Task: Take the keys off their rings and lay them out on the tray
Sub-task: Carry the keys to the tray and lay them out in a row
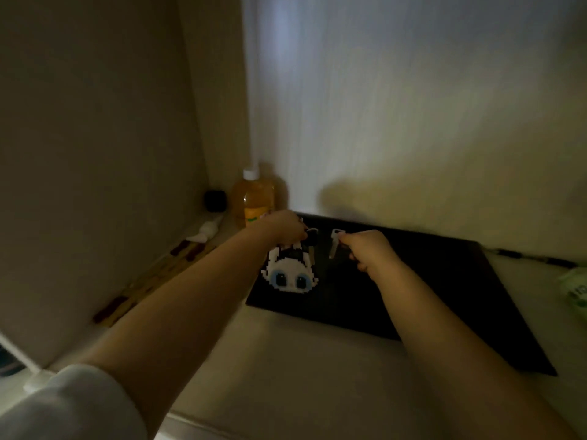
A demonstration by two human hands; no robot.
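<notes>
Left hand (pixel 284 228): closed on a bunch with a dark-headed key (pixel 312 236) — a pixel-style panda charm (pixel 290 274) hangs below it, over the black tray (pixel 444 281).
Right hand (pixel 365 249): we pinch a silver key (pixel 335 246) by its head, the blade pointing down to the tray.
Ring: we cannot tell if this key is fully off it; the light is dim.
Step, we judge: laying the silver key down.
How to do it well: lower it flat on a bare part — apart from the charm, so each key stays easy to see.
</notes>
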